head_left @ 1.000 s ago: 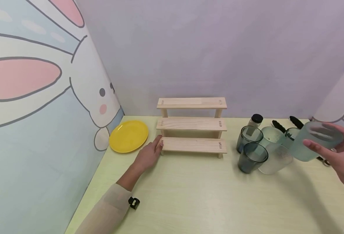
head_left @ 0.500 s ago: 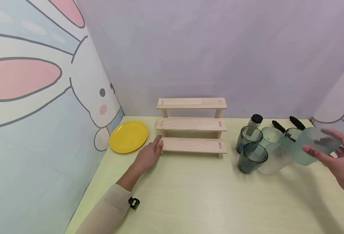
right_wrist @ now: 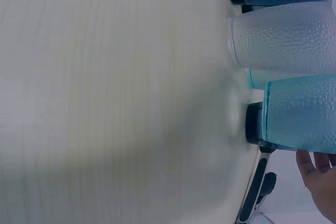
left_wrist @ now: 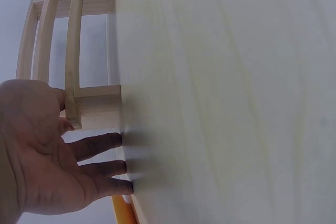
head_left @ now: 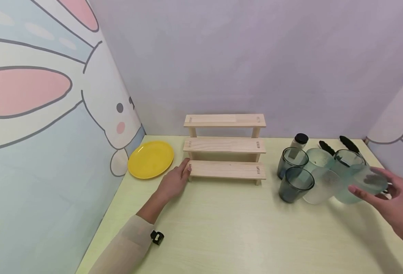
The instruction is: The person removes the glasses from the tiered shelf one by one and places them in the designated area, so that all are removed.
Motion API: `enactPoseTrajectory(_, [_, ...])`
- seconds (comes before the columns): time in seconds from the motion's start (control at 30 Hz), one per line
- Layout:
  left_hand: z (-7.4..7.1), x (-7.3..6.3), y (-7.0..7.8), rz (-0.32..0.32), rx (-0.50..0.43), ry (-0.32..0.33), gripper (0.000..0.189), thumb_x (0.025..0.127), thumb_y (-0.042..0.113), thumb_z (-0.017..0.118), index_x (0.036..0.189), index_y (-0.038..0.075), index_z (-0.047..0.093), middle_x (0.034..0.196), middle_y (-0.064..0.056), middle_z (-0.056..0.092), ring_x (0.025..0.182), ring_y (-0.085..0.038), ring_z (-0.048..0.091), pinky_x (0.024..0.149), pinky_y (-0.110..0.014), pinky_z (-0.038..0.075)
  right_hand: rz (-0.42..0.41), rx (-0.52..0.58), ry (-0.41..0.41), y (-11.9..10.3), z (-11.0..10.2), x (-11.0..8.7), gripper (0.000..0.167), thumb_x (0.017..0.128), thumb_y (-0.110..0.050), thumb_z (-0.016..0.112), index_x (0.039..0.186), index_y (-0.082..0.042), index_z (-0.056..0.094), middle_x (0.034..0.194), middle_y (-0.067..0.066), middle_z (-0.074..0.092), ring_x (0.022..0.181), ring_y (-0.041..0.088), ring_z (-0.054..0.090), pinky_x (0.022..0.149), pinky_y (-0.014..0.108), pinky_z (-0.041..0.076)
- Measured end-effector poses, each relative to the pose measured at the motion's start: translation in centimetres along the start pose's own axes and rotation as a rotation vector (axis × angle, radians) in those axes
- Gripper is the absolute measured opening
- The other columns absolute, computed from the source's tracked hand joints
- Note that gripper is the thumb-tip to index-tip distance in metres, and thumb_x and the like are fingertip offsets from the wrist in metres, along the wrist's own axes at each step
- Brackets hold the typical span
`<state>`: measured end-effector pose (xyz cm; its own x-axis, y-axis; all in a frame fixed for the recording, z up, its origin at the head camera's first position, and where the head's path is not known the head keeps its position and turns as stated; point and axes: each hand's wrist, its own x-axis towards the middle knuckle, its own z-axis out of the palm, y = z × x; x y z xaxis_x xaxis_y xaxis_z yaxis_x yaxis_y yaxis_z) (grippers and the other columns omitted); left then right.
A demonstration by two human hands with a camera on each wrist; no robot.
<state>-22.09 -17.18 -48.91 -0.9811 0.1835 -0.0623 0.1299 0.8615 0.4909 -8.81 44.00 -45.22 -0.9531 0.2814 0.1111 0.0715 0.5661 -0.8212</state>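
At the right in the head view, my right hand point(head_left: 394, 203) grips a textured pale blue-green glass point(head_left: 360, 186). In the right wrist view this glass point(right_wrist: 303, 114) stands out beside a frosted clear glass point(right_wrist: 286, 38), and my fingers lie along its side. Whether its base touches the table cannot be seen. On the left, my left hand point(head_left: 173, 183) pinches the left end of the lowest step of a three-step wooden stand point(head_left: 226, 169). In the left wrist view the other fingers point(left_wrist: 102, 169) stretch out to the tabletop.
Several glasses cluster at the right, two of them smoky grey point(head_left: 292, 190). A black-capped jar point(head_left: 300, 140) and black-handled utensils point(head_left: 349, 144) are behind them. A yellow plate point(head_left: 150, 160) lies left of the stand. Walls bound the table point(head_left: 228, 228).
My right hand has lowered the pale blue-green glass and brought it leftward, close to the other glasses. The left hand and the wooden stand have stayed in place.
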Motion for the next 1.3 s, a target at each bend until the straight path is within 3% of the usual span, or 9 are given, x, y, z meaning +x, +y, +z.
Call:
enactPoseTrajectory(0.33, [0.1,-0.1,0.1,-0.018,-0.013,-0.004,0.065,0.119,0.054,0.036,0.177,0.024,0.031,0.156,-0.025,0.063,0.141,-0.047,0.064,0.114,-0.064,0.052,-0.032,-0.049,0.002,1.4,1.1,-0.4,0.097,0.095,-0.021,0.091,0.174,-0.028,0.035,0.129,-0.043,0.041,0.111,-0.038,0.041,0.08,-0.004,0.046])
enactPoseTrajectory(0.57, [-0.3,-0.2,0.1,0.009,-0.001,0.004,0.064,0.12,0.051,0.033,0.175,0.019,0.034,0.149,-0.028,0.067,0.135,-0.049,0.067,0.11,-0.068,0.052,-0.019,-0.096,-0.001,2.3,1.4,-0.6,0.098,0.096,-0.027,0.09,0.174,-0.035,0.032,0.147,-0.037,0.043,0.119,-0.039,0.035,0.08,-0.005,0.045])
enactPoseTrajectory(0.67, [-0.6,-0.2,0.2,0.001,-0.014,-0.005,0.063,0.12,0.05,0.034,0.175,0.019,0.033,0.15,-0.029,0.066,0.138,-0.049,0.066,0.111,-0.068,0.051,-0.044,-0.14,0.0,2.4,1.6,-0.4,0.1,0.096,-0.029,0.09,0.176,-0.03,0.03,0.155,-0.024,0.045,0.123,-0.037,0.031,0.08,-0.006,0.043])
enactPoseTrajectory(0.87, [-1.0,0.1,0.0,-0.012,-0.044,-0.054,0.065,0.12,0.05,0.036,0.177,0.019,0.029,0.159,-0.026,0.061,0.145,-0.047,0.062,0.118,-0.065,0.049,-0.059,-0.255,-0.037,1.7,1.6,-0.2,0.107,0.098,-0.037,0.087,0.178,-0.012,0.021,0.171,0.039,0.036,0.113,-0.039,0.022,0.071,-0.006,0.038])
enactPoseTrajectory(0.9, [-1.1,0.1,-0.1,-0.009,-0.053,-0.061,0.065,0.12,0.051,0.036,0.177,0.019,0.029,0.161,-0.025,0.059,0.147,-0.046,0.06,0.119,-0.065,0.048,-0.058,-0.266,-0.044,1.6,1.4,-0.2,0.107,0.098,-0.037,0.087,0.178,-0.01,0.02,0.169,0.044,0.034,0.124,-0.036,0.029,0.07,-0.005,0.038])
enactPoseTrajectory(0.97, [-1.2,0.2,-0.1,-0.002,-0.078,-0.072,0.067,0.12,0.052,0.037,0.177,0.019,0.028,0.166,-0.022,0.055,0.151,-0.044,0.057,0.122,-0.065,0.045,-0.057,-0.291,-0.05,1.4,1.2,-0.2,0.108,0.098,-0.038,0.086,0.177,-0.009,0.02,0.167,0.046,0.034,0.145,-0.015,0.046,0.068,-0.005,0.037])
enactPoseTrajectory(1.07, [-1.7,0.3,-0.2,-0.014,-0.133,-0.083,0.069,0.118,0.055,0.041,0.177,0.022,0.027,0.172,-0.018,0.048,0.159,-0.043,0.048,0.126,-0.067,0.04,-0.07,-0.299,-0.052,1.3,1.1,-0.2,0.107,0.098,-0.037,0.087,0.177,-0.009,0.021,0.164,0.047,0.038,0.138,-0.011,0.054,0.069,-0.005,0.038])
enactPoseTrajectory(1.2, [-2.6,0.0,-0.2,-0.027,-0.16,-0.076,0.072,0.116,0.058,0.045,0.178,0.025,0.026,0.176,-0.018,0.043,0.163,-0.046,0.041,0.127,-0.071,0.037,-0.088,-0.276,-0.053,1.5,1.2,-0.5,0.109,0.097,-0.035,0.088,0.178,-0.013,0.02,0.172,0.042,0.031,0.127,-0.033,0.033,0.072,-0.005,0.037])
enactPoseTrajectory(1.3, [-3.5,0.0,-0.1,-0.013,-0.125,-0.052,0.073,0.116,0.056,0.046,0.178,0.023,0.025,0.175,-0.021,0.043,0.162,-0.048,0.041,0.125,-0.072,0.038,-0.132,-0.253,-0.042,1.4,1.3,-0.6,0.107,0.097,-0.032,0.088,0.179,-0.016,0.02,0.177,0.035,0.026,0.161,-0.001,0.033,0.081,-0.008,0.033])
